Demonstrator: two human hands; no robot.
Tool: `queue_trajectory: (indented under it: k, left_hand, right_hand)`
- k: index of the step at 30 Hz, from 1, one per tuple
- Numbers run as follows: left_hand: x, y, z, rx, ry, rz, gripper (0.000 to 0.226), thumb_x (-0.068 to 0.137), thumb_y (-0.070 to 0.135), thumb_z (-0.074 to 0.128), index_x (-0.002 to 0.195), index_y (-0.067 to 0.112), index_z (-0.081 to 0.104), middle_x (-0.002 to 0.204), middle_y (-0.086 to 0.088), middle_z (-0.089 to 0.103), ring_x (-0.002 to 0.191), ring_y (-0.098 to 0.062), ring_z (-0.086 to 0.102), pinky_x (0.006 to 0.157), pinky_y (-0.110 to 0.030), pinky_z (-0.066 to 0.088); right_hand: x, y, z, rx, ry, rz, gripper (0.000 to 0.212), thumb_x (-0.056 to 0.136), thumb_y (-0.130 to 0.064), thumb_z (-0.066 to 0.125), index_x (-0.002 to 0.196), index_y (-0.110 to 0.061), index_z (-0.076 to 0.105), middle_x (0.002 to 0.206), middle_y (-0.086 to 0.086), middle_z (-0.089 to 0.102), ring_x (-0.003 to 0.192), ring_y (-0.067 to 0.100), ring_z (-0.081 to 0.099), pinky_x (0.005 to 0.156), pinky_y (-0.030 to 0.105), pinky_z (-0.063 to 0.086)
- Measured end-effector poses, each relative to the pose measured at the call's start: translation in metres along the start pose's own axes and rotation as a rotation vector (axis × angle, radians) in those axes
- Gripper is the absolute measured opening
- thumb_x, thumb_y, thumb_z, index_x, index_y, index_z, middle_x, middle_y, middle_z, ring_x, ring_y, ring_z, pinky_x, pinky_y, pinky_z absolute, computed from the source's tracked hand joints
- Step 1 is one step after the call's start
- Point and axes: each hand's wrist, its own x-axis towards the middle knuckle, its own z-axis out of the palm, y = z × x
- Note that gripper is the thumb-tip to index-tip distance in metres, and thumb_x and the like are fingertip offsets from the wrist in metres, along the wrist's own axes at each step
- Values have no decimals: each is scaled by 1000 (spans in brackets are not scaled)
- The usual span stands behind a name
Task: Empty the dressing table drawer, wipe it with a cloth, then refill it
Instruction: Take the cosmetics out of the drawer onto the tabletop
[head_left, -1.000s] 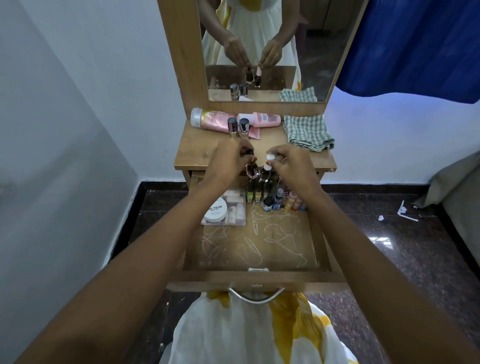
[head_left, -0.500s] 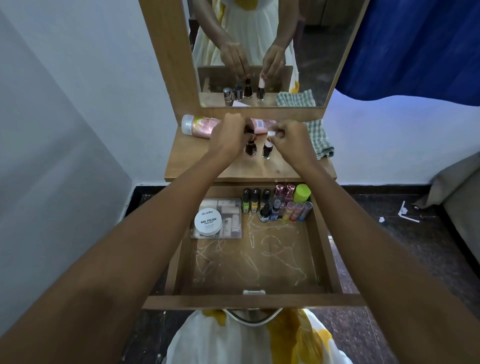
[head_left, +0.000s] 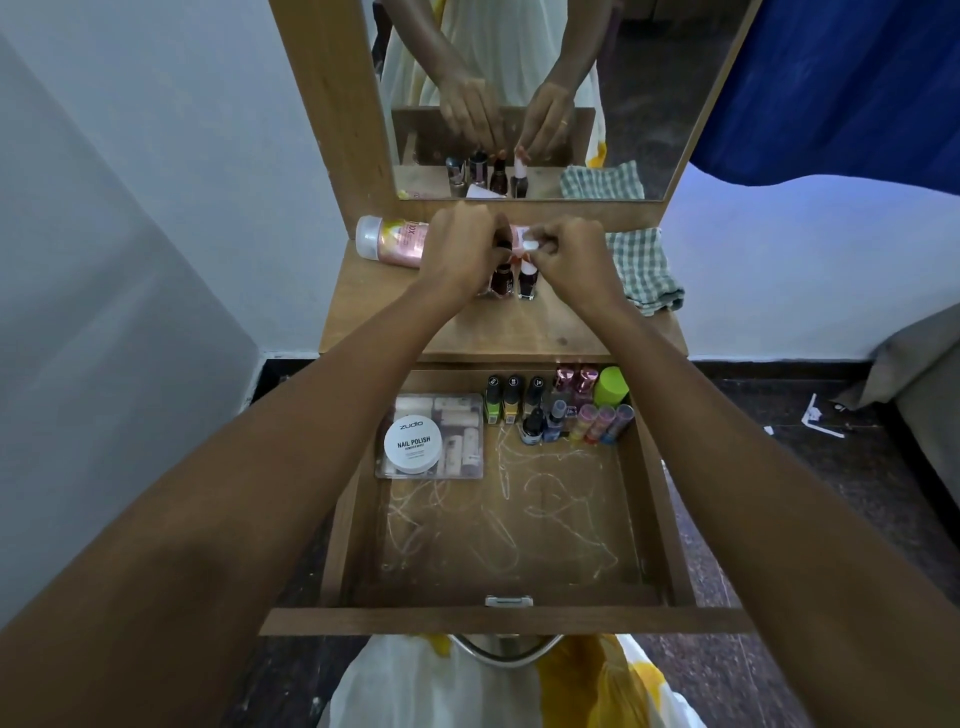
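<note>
White-walled corner: wooden table (head_left: 467, 332) under a mirror (head_left: 649, 104), drawer (head_left: 504, 621) pulled open below. On the table, two nail polish bottles upright side by side, long axes vertical, caps up: dark red bottle (head_left: 503, 280), white-capped bottle (head_left: 527, 281). Both arms extended forward. Left hand (head_left: 460, 249) fingers curled on the dark red bottle's cap; right hand (head_left: 569, 254) fingers pinching the white cap. One checked cloth (head_left: 641, 270) at right; one pink bottle (head_left: 395, 241) lying crosswise, cap left.
</note>
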Motion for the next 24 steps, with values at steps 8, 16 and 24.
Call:
queue_trajectory:
  k: [8,16,24]
  left_hand:
    - [-3,0,1,16,24,40,21,84,17,64,104,15,67,107,-6,68,108,-22,56,93,-35,38]
    - [-5,4,-1,-7,9,14,20,86,14,60,104,13,68,106,-8,69,102,-22,60,90,-33,43]
    - [-5,4,-1,-4,1,18,22,86,12,59,107,12,66,106,-9,69,103,-23,60,91,-35,44]
  right_hand:
    - [-2,-2,-1,31,-27,-6,27,87,-5,56,112,0,62,103,18,68,83,16,61,78,26,50]
    - [-3,-1,-1,4,-25,2,25,87,-8,56,110,-1,63,101,18,67,90,22,62,79,30,49]
    - [-2,-1,2,28,-30,-7,26,88,-6,53,111,0,62,102,18,67,82,16,59,71,23,43]
